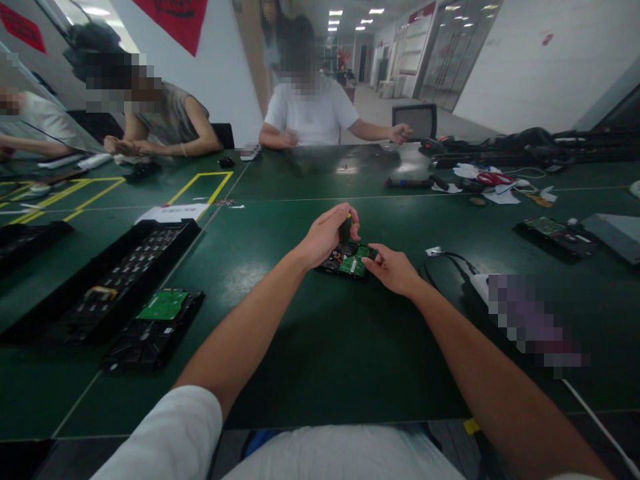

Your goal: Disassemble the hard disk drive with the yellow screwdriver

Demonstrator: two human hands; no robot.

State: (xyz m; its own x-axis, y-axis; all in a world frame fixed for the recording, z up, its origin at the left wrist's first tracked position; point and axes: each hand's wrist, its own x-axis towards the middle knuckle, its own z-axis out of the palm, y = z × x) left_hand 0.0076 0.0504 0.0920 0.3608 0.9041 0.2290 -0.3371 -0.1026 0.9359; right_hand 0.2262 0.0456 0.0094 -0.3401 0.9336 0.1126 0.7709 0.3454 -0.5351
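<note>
A black hard drive with a green circuit board (351, 262) lies on the dark green table (320, 347) in front of me. My left hand (326, 233) is closed round the dark handle of a screwdriver (346, 228) held upright over the drive. My right hand (393, 268) pinches the drive's right edge and holds it against the table.
Long black trays (115, 280) lie at the left, one carrying a green board (163, 305). A black cable (445, 263) and a white block sit at my right. Another drive (557, 233), scissors (493, 178) and paper scraps lie far right. Three people sit at the far side.
</note>
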